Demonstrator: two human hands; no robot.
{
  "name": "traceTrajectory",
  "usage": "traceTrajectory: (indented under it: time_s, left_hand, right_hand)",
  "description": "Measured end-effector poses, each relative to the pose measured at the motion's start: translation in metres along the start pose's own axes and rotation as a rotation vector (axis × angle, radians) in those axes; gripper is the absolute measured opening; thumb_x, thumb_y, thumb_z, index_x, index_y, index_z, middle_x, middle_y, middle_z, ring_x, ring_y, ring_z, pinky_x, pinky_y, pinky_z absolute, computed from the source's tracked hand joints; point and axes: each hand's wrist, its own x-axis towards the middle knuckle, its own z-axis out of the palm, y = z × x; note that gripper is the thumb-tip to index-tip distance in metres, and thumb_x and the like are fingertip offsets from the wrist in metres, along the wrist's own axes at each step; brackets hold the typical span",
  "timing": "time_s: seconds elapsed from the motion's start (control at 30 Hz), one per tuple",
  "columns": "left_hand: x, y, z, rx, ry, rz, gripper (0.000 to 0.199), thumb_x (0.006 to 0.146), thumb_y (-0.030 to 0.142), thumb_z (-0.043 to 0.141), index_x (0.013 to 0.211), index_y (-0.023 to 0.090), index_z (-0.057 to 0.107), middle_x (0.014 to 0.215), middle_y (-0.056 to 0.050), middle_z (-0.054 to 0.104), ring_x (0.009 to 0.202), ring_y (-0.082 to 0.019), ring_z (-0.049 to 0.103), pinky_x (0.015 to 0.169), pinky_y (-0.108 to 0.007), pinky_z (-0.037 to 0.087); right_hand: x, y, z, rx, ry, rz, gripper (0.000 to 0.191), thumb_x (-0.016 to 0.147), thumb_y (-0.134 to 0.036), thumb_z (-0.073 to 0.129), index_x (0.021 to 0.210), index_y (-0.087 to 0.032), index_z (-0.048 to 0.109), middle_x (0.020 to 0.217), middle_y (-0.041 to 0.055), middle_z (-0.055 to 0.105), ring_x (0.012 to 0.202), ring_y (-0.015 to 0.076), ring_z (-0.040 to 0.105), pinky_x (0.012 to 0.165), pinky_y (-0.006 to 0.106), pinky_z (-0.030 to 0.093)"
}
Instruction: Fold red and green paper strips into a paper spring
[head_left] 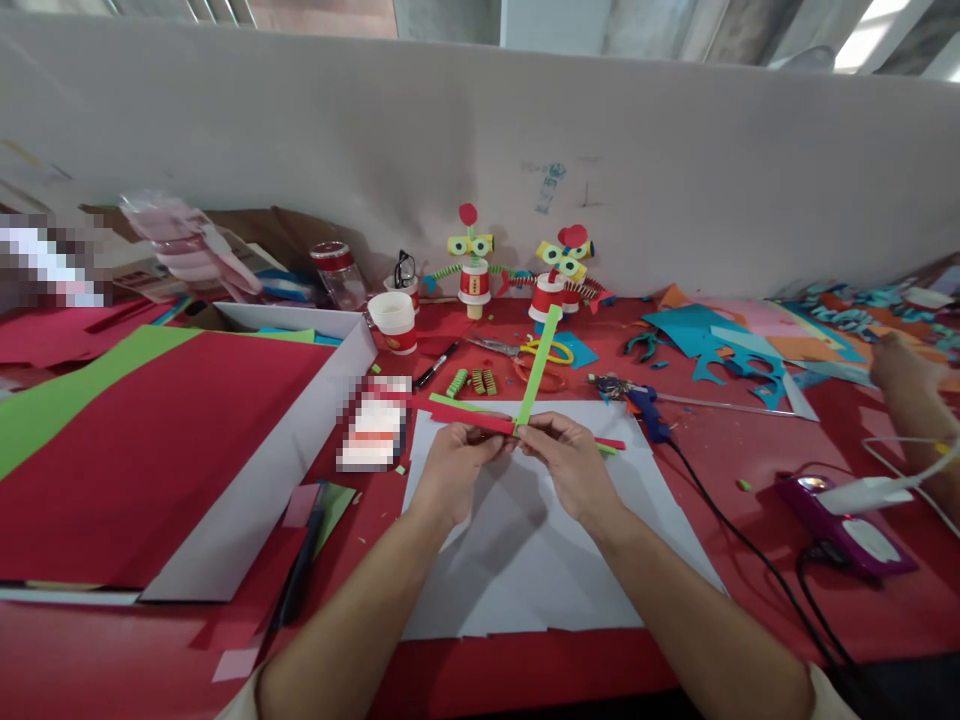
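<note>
Fingers of left hand and right hand pinch red strip, green strip; 3 coils lie far, glue gun right.

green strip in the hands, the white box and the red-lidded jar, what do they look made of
Green strip: likely matte paper; thin, flat, evenly coloured.
White box: probably cardboard, dull; thin, straight walls without strong shine.
Red-lidded jar: see-through and glossy, so glass or clear plastic; can't tell which.

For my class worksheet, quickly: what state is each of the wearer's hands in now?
Left hand: closed, pinching the red paper strip.
Right hand: closed, pinching the green paper strip near its lower end.
</note>
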Motion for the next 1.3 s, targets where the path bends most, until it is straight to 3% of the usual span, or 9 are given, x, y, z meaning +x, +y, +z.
traceTrajectory:
  time_s: [0.27, 0.67, 0.97, 1.1, 1.3]
  left_hand:
    - [0.006, -0.009, -0.007, -0.109, 0.046, -0.078, 0.019, 0.048, 0.019, 0.082, 0.062, 0.013, 0.07, 0.066, -0.004, 0.069, 0.065, -0.014, 0.063, 0.073, -0.03, 0.051]
    - [0.008, -0.007, -0.011, -0.038, 0.024, -0.108, 0.027, 0.045, 0.02, 0.085, 0.064, 0.014, 0.067, 0.065, -0.002, 0.066, 0.06, -0.012, 0.061, 0.065, -0.028, 0.051]
    - [0.01, -0.002, -0.011, 0.008, 0.028, -0.083, 0.028, 0.047, 0.019, 0.084, 0.068, 0.013, 0.067, 0.063, -0.002, 0.065, 0.056, -0.011, 0.06, 0.06, -0.026, 0.047]
    - [0.011, -0.003, -0.011, -0.025, 0.084, -0.067, 0.024, 0.052, 0.018, 0.083, 0.071, 0.014, 0.068, 0.068, -0.003, 0.068, 0.061, -0.011, 0.062, 0.066, -0.027, 0.047]
    - [0.01, -0.003, -0.011, -0.146, 0.017, -0.148, 0.022, 0.058, 0.013, 0.079, 0.078, 0.012, 0.071, 0.079, -0.007, 0.072, 0.074, -0.014, 0.066, 0.078, -0.027, 0.049]
  right_hand:
    - [0.004, -0.001, -0.003, 0.026, -0.033, 0.078, 0.022, 0.055, -0.033, 0.08, 0.064, -0.018, 0.066, 0.061, -0.0024, 0.061, 0.057, 0.01, 0.051, 0.063, 0.027, 0.044]
    - [0.001, -0.001, -0.005, -0.027, -0.061, 0.052, 0.021, 0.052, -0.028, 0.081, 0.066, -0.019, 0.068, 0.06, -0.0013, 0.063, 0.056, 0.0113, 0.053, 0.059, 0.027, 0.042]
    - [-0.002, 0.0, -0.004, -0.192, -0.063, -0.077, 0.01, 0.065, -0.029, 0.07, 0.071, -0.02, 0.071, 0.068, 0.0013, 0.067, 0.069, 0.0169, 0.058, 0.07, 0.032, 0.046]
    - [-0.004, -0.004, 0.0, -0.159, -0.134, -0.043, 0.012, 0.065, -0.029, 0.072, 0.073, -0.02, 0.072, 0.074, 0.0016, 0.069, 0.075, 0.0187, 0.06, 0.077, 0.035, 0.047]
    - [0.0, -0.001, -0.001, -0.082, 0.035, 0.014, 0.02, 0.062, -0.035, 0.077, 0.066, -0.016, 0.07, 0.063, 0.0019, 0.067, 0.063, 0.0146, 0.06, 0.07, 0.033, 0.048]
